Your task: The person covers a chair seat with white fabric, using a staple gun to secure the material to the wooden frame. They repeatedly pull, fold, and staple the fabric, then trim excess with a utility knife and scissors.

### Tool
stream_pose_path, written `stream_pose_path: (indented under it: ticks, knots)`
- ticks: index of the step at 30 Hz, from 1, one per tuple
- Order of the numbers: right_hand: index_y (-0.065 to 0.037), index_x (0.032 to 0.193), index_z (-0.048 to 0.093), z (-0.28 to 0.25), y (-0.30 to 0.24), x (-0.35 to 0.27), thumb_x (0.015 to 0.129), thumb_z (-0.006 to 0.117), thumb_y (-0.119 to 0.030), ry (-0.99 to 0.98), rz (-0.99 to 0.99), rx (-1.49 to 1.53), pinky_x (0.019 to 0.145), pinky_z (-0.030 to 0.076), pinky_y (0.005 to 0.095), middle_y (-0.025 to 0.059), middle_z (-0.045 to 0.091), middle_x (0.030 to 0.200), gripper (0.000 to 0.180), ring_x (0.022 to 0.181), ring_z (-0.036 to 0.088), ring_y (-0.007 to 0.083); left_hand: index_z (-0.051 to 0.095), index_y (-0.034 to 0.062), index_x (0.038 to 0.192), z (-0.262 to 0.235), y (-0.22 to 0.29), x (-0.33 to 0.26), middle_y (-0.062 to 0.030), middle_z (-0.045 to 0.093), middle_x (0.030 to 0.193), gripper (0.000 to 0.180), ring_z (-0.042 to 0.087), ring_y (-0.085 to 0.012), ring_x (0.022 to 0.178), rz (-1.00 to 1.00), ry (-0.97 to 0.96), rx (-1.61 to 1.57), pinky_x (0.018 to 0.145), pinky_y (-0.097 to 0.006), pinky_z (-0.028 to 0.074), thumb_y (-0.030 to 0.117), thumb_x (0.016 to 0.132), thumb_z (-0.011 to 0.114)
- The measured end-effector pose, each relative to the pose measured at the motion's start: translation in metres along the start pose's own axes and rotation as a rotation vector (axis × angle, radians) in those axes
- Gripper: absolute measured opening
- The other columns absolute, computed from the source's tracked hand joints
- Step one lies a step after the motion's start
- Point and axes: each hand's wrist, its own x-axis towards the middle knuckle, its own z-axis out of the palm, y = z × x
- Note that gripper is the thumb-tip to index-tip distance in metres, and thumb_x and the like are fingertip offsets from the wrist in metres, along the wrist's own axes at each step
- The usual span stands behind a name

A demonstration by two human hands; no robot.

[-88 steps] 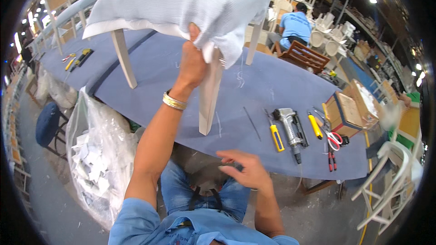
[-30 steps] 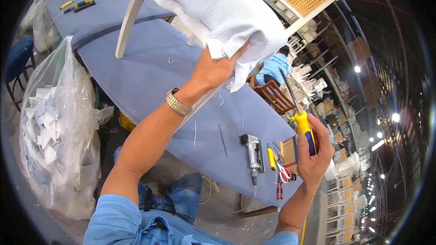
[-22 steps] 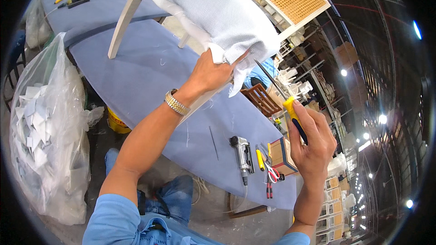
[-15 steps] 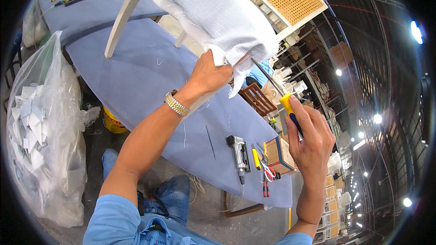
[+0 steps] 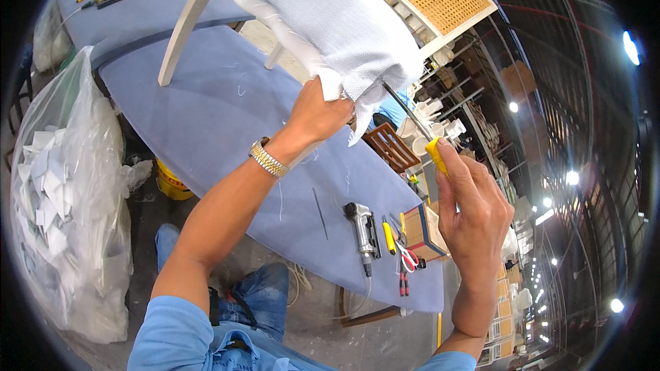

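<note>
1. On the smooth blue-grey table (image 5: pixel 199 96): padded seat (image 5: pixel 323 14), rounded, covered in pale woven cloth (image 5: pixel 368 81) with frayed edge; tapering wooden leg (image 5: pixel 184 34).
2. Left hand (image 5: pixel 320 111): closed on bunched cloth at corner.
3. Right hand (image 5: pixel 476 203), well apart: wrapped round screwdriver (image 5: pixel 436 153), yellow handle, slim metal shaft, tip at cloth fold.

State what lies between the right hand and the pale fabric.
The head view shows the yellow-handled tool's metal shaft there, reaching from the right hand toward the pale fabric.

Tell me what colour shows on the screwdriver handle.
The screwdriver handle shows yellow; the right hand hides much of it. Best view: head.
</note>
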Motion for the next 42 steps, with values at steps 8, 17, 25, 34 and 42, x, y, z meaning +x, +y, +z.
stream_pose_path:
  ticks: [8, 17, 25, 34, 42]
  knots:
    - [-0.007, 0.122, 0.068, 0.021, 0.012, -0.052, 0.089, 0.067, -0.005, 0.043, 0.307, 0.388, 0.074, 0.055, 0.0322, 0.0142, 0.073, 0.101, 0.033, 0.083, 0.071, 0.0244, 0.066, 0.0001, 0.116, -0.009, 0.035, -0.015, -0.0155, 0.071, 0.087, 0.045, 0.069, -0.0273, 0.078, 0.099, -0.063, -0.002, 0.072, -0.039, 0.053, 0.040, 0.095, 0.067]
    - [-0.007, 0.126, 0.064, 0.261, -0.024, -0.277, 0.091, 0.063, -0.007, -0.129, 0.902, 0.730, 0.078, 0.051, 0.0433, 0.0187, 0.068, 0.100, 0.035, 0.087, 0.066, 0.0357, 0.058, 0.0014, 0.124, 0.014, -0.021, -0.043, -0.0145, 0.071, 0.099, 0.051, 0.068, -0.0242, 0.085, -0.039, -0.033, 0.179, 0.078, -0.035, 0.053, 0.041, 0.093, 0.069]
    - [-0.013, 0.130, 0.061, 0.343, -0.043, -0.295, 0.086, 0.065, -0.006, -0.128, 1.012, 0.573, 0.092, 0.044, 0.0476, 0.0137, 0.063, 0.114, 0.045, 0.105, 0.054, 0.0368, 0.052, -0.0025, 0.121, 0.149, -0.071, -0.066, -0.0073, 0.062, 0.102, 0.037, 0.059, -0.0108, 0.087, -0.053, -0.214, 0.085, 0.077, -0.029, 0.053, 0.025, 0.099, 0.065]
    - [-0.008, 0.122, 0.066, 0.378, 0.009, -0.298, 0.089, 0.065, -0.011, -0.061, 1.279, 0.564, 0.097, 0.043, 0.0468, 0.0143, 0.062, 0.123, 0.033, 0.115, 0.053, 0.0367, 0.053, -0.0106, 0.117, 0.206, -0.056, -0.076, -0.0200, 0.065, 0.102, 0.044, 0.066, -0.0303, 0.092, 0.087, -0.826, 0.586, 0.081, -0.039, 0.051, 0.023, 0.093, 0.070]
    - [0.000, 0.106, 0.070, 0.236, 0.067, -0.198, 0.099, 0.058, -0.015, 0.457, 1.722, 1.180, 0.081, 0.050, 0.0317, 0.0154, 0.070, 0.101, 0.020, 0.088, 0.067, 0.0224, 0.065, 0.0031, 0.123, 0.211, 0.110, 0.083, -0.0147, 0.071, 0.110, 0.044, 0.071, -0.0348, 0.093, -0.090, -1.938, 0.541, 0.077, -0.039, 0.056, 0.035, 0.093, 0.068]
